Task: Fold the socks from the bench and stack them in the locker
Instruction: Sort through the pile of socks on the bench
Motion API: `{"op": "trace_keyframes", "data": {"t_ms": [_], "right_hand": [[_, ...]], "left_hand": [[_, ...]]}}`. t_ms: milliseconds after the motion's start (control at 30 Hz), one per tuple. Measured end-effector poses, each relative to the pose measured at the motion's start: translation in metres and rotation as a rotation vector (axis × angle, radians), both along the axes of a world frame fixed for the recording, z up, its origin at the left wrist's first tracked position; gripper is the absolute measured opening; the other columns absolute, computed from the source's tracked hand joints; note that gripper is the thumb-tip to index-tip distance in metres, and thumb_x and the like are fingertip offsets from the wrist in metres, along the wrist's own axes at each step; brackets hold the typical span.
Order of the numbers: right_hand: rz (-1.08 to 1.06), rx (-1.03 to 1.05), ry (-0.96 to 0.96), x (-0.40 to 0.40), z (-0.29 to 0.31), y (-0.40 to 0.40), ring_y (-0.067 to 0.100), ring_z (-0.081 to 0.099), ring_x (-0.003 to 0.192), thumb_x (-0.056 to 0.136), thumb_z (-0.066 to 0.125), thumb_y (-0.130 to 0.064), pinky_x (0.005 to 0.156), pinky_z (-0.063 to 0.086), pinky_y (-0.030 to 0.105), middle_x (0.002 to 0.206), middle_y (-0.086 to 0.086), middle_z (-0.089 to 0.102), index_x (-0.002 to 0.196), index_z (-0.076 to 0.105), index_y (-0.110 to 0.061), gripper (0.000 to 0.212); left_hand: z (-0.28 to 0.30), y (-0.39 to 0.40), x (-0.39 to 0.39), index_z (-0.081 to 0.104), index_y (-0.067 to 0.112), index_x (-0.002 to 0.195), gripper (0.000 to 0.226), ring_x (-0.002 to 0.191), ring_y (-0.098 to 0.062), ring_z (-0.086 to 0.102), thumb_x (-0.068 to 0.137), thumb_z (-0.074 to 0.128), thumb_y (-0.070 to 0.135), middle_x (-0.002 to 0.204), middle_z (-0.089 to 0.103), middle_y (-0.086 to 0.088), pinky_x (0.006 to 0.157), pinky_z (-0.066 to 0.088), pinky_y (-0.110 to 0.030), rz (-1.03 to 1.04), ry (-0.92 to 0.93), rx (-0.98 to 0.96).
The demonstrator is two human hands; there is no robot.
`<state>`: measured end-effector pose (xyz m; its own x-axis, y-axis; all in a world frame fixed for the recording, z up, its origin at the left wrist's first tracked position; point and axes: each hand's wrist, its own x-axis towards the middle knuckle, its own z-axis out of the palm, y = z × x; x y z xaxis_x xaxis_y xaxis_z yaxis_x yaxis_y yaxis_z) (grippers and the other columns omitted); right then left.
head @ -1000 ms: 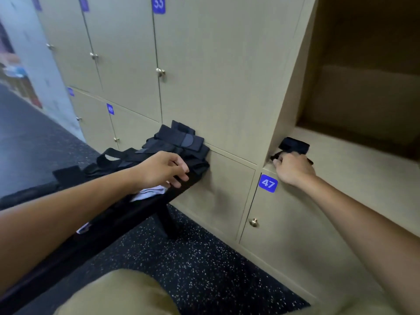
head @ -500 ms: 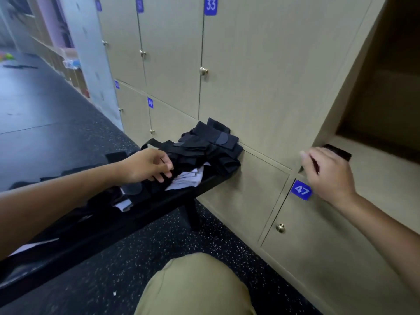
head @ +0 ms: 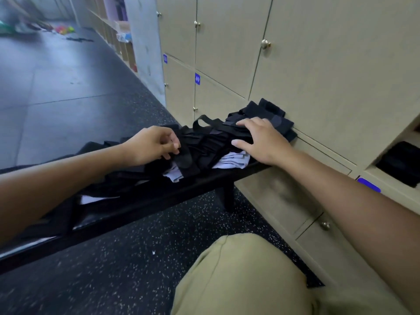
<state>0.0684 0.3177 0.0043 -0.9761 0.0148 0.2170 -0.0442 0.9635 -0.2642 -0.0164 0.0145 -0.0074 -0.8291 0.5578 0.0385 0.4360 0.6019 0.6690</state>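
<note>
Pinching black sock (head: pixel 184 155), left hand (head: pixel 147 145), right hand (head: pixel 256 139) spread flat on sock pile (head: pixel 218 137)

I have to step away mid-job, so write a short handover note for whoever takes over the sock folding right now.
Left hand: fingers curled, pinching a black sock at the near edge of the sock pile.
Right hand: open, fingers spread flat on top of the pile.
The pile, black with some pale socks, lies on the black bench, against the locker wall.
Done: one folded black sock lies in the open locker at right.
Left: fold the rest and stack them there.
</note>
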Motion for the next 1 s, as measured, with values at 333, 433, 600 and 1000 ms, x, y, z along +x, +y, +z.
{"op": "trace_keyframes", "data": {"t_ms": [333,433,600,1000], "right_hand": [[-0.083,0.129,-0.187,-0.057,-0.031,-0.024,0.038,0.039,0.138,0.096,0.053,-0.063,0.112,0.034,0.052,0.155,0.011,0.04,0.152,0.037,-0.034,0.065],[-0.099,0.14,-0.145,-0.06,-0.034,-0.028,0.038,0.043,0.132,0.1,0.054,-0.055,0.106,0.037,0.052,0.149,0.011,0.044,0.144,0.043,-0.031,0.052],[-0.101,0.165,-0.135,-0.063,-0.035,-0.032,0.037,0.048,0.125,0.102,0.054,-0.046,0.101,0.041,0.052,0.139,0.011,0.05,0.138,0.044,-0.027,0.041],[-0.109,0.152,0.132,-0.054,-0.026,-0.023,0.041,0.061,0.097,0.109,0.046,-0.023,0.069,0.035,0.038,0.11,0.02,0.069,0.133,0.054,-0.012,0.028]], "left_hand": [[-0.028,-0.008,-0.003,0.05,0.028,0.146,0.072,0.137,-0.03,0.035,0.085,0.072,0.058,0.151,0.045,0.0,0.114,0.036,-0.044,-0.027,0.403,-0.379],[-0.038,0.005,0.001,0.046,0.029,0.149,0.089,0.138,-0.033,0.03,0.076,0.067,0.076,0.153,0.043,0.001,0.116,0.031,-0.047,-0.04,0.464,-0.483],[-0.041,0.012,-0.002,0.052,0.026,0.141,0.079,0.128,-0.034,0.038,0.078,0.069,0.07,0.137,0.057,-0.003,0.108,0.034,-0.046,-0.022,0.603,-0.542],[-0.008,0.016,-0.006,0.063,0.015,0.112,0.028,0.11,-0.029,0.048,0.094,0.069,0.035,0.102,0.068,-0.005,0.083,0.046,-0.042,0.197,0.453,-0.111]]}}
